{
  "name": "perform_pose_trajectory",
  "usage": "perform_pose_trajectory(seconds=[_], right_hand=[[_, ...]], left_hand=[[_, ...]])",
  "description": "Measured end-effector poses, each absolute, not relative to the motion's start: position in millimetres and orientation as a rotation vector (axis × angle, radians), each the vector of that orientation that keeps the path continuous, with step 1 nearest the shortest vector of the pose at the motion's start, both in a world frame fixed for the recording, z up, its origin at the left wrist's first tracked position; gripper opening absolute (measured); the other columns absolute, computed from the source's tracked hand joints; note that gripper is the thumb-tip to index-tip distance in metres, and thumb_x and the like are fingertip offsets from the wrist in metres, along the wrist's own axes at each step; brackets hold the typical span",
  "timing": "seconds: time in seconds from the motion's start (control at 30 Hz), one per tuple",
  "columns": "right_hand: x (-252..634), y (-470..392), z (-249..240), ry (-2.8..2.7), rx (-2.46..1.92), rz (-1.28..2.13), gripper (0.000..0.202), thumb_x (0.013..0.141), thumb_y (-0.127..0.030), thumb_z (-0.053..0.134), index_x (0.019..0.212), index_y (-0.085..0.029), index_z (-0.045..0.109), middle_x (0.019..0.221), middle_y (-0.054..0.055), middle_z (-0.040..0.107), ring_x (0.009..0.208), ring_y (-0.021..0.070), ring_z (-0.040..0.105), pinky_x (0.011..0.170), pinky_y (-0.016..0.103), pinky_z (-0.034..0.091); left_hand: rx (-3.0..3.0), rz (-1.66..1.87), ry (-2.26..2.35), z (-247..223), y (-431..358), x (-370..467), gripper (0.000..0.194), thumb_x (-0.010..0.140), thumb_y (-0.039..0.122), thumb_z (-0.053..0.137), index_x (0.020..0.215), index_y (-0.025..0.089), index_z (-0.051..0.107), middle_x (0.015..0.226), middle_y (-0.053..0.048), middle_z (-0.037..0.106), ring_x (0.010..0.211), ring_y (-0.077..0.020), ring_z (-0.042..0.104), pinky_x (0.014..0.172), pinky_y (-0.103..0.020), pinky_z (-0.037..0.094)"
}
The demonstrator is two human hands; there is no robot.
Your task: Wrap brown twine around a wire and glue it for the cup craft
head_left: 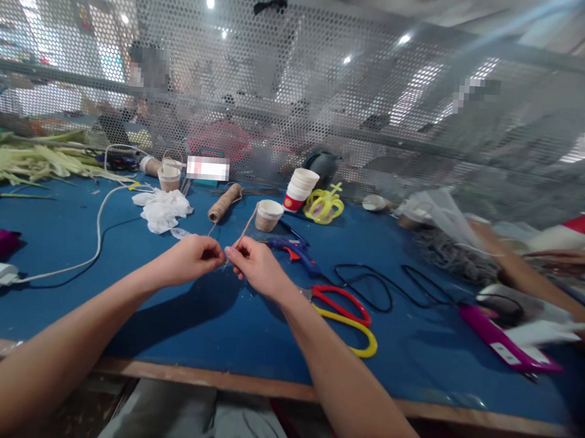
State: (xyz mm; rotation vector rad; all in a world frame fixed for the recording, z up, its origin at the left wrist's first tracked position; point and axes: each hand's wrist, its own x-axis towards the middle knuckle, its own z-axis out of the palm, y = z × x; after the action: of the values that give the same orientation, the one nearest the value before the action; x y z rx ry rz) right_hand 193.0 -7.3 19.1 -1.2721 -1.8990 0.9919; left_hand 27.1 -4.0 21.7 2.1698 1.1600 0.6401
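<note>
My left hand [194, 259] and my right hand [259, 265] meet above the blue tabletop, both pinched closed on brown twine [247, 221]. One strand rises from the right fingers towards a small paper cup [269, 216] with twine wrapped around its lower part. Another strand runs from the twine spool [225, 203] down to my left hand. Just beyond my right hand lies a blue glue gun [290, 247] with a red trigger. Scissors [342, 306] with red and yellow handles rest beside my right forearm, their blades partly hidden by it.
Crumpled white material [163, 210] lies left of the spool. Stacked paper cups [300, 189] and a yellow crown-shaped piece [324, 206] stand behind. A black cord [368, 288] loops rightward to a purple power strip [507, 341]. Another person's arm [523, 275] reaches in at right.
</note>
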Motion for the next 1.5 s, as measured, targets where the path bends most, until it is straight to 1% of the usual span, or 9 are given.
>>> perform_pose_trajectory(seconds=[0.23, 0.37, 0.5, 0.57, 0.67, 0.8, 0.9, 1.23, 1.5], right_hand=[[190, -8, 18, -1.920, -1.339, 0.850, 0.019, 0.080, -0.028, 0.048, 0.064, -0.018, 0.044, 0.048, -0.004, 0.049, 0.043, 0.0084, 0.045, 0.043, 0.020, 0.035], [188, -9, 18, -1.905, -1.348, 0.768, 0.021, 0.078, -0.029, 0.050, 0.061, -0.018, 0.043, 0.049, -0.004, 0.048, 0.045, 0.0078, 0.043, 0.044, 0.020, 0.034], [190, -10, 19, -1.908, -1.196, 0.979, 0.017, 0.079, -0.030, 0.048, 0.069, -0.017, 0.046, 0.059, -0.002, 0.051, 0.048, 0.0082, 0.047, 0.045, 0.020, 0.038], [192, -10, 20, -1.902, -1.142, 1.051, 0.015, 0.080, -0.030, 0.047, 0.073, -0.017, 0.047, 0.060, -0.002, 0.051, 0.048, 0.0084, 0.047, 0.045, 0.021, 0.040], [192, -10, 21, -1.896, -1.178, 1.018, 0.017, 0.081, -0.031, 0.047, 0.070, -0.017, 0.046, 0.054, -0.003, 0.048, 0.047, 0.0091, 0.047, 0.046, 0.021, 0.040], [192, -10, 21, -1.914, -1.244, 0.950, 0.018, 0.081, -0.030, 0.047, 0.068, -0.017, 0.046, 0.050, -0.004, 0.048, 0.046, 0.0096, 0.048, 0.046, 0.021, 0.040], [192, -9, 21, -1.931, -1.284, 0.926, 0.018, 0.081, -0.028, 0.047, 0.066, -0.018, 0.045, 0.049, -0.004, 0.048, 0.044, 0.0093, 0.047, 0.045, 0.021, 0.038], [190, -9, 19, -1.955, -1.368, 0.858, 0.019, 0.081, -0.029, 0.047, 0.066, -0.018, 0.044, 0.048, -0.004, 0.049, 0.042, 0.0092, 0.046, 0.044, 0.021, 0.035], [189, -7, 14, -1.896, -1.372, 0.843, 0.022, 0.079, -0.032, 0.049, 0.063, -0.018, 0.043, 0.047, -0.004, 0.047, 0.043, 0.0089, 0.045, 0.043, 0.021, 0.035]], left_hand=[[2.077, 0.672, 1.220, 19, -7, 34, 0.018, 0.070, 0.028, 0.049, 0.067, 0.012, 0.057, 0.060, -0.002, 0.059, 0.053, -0.0110, 0.048, 0.052, -0.022, 0.036], [1.936, 0.744, 1.263, 15, -6, 37, 0.020, 0.066, 0.031, 0.053, 0.060, 0.013, 0.054, 0.052, 0.002, 0.051, 0.049, -0.0086, 0.040, 0.046, -0.021, 0.029], [1.839, 0.752, 1.170, 13, -4, 35, 0.024, 0.067, 0.034, 0.053, 0.058, 0.012, 0.051, 0.051, 0.004, 0.045, 0.048, -0.0070, 0.035, 0.047, -0.020, 0.027], [1.824, 0.746, 1.138, 13, -3, 33, 0.025, 0.068, 0.035, 0.053, 0.059, 0.012, 0.053, 0.052, 0.004, 0.046, 0.049, -0.0072, 0.036, 0.047, -0.020, 0.028], [1.861, 0.725, 1.105, 16, -2, 30, 0.025, 0.069, 0.036, 0.053, 0.063, 0.012, 0.055, 0.055, 0.003, 0.051, 0.052, -0.0081, 0.040, 0.050, -0.021, 0.032], [1.989, 0.681, 1.070, 18, -2, 27, 0.021, 0.071, 0.032, 0.050, 0.068, 0.012, 0.057, 0.061, 0.000, 0.056, 0.056, -0.0097, 0.045, 0.053, -0.021, 0.036], [2.108, 0.661, 1.170, 18, -2, 27, 0.017, 0.071, 0.028, 0.049, 0.067, 0.013, 0.056, 0.061, -0.001, 0.058, 0.055, -0.0105, 0.047, 0.053, -0.021, 0.036], [2.046, 0.655, 1.223, 19, -6, 32, 0.017, 0.069, 0.029, 0.050, 0.065, 0.014, 0.055, 0.058, -0.001, 0.056, 0.053, -0.0114, 0.047, 0.051, -0.022, 0.034], [1.946, 0.741, 1.245, 13, -7, 37, 0.014, 0.065, 0.026, 0.050, 0.060, 0.014, 0.052, 0.052, 0.003, 0.050, 0.050, -0.0091, 0.040, 0.048, -0.021, 0.030]])
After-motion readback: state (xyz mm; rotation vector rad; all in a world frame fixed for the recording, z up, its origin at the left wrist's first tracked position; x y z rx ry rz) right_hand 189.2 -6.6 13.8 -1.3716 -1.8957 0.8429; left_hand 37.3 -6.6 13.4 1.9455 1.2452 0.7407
